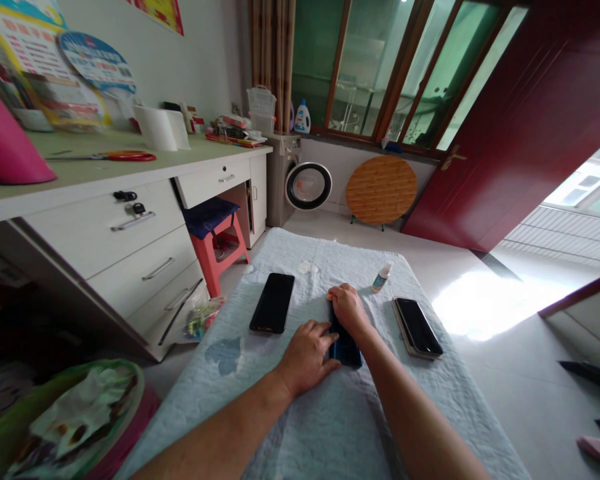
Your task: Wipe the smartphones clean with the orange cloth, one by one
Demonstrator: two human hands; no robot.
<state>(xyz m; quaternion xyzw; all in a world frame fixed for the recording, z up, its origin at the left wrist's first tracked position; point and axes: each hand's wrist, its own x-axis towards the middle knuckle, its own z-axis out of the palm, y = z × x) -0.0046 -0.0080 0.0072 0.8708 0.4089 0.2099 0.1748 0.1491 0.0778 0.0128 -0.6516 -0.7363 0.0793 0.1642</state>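
In the head view, a dark blue phone (346, 352) lay on a light blue quilted cover (310, 413), a little below and right of the frame's centre, with both hands on it. The left hand (305, 357) came up from the lower left; its fingers were loosely spread, and their tips met the phone's left edge. The right hand (349, 310) reached in from the lower right and bent over the phone's far end, its fingers curled and close together — a small orange thing (331, 294) showed at their tips, though whether they gripped it I could not tell.

To the left of the hands, a black phone (273, 303) lay flat on the cover, apart from them. On the right side, a small spray bottle (382, 277) stood near the cover's far right part, and below it in the frame another phone (419, 327) rested on a pale, flat object (401, 323).

Red-handled scissors (130, 156) lay on the desk (200, 155) at the upper left — a white paper roll (160, 128) stood just behind them. At the lower left was a bin (141, 380) with crumpled tissue inside.
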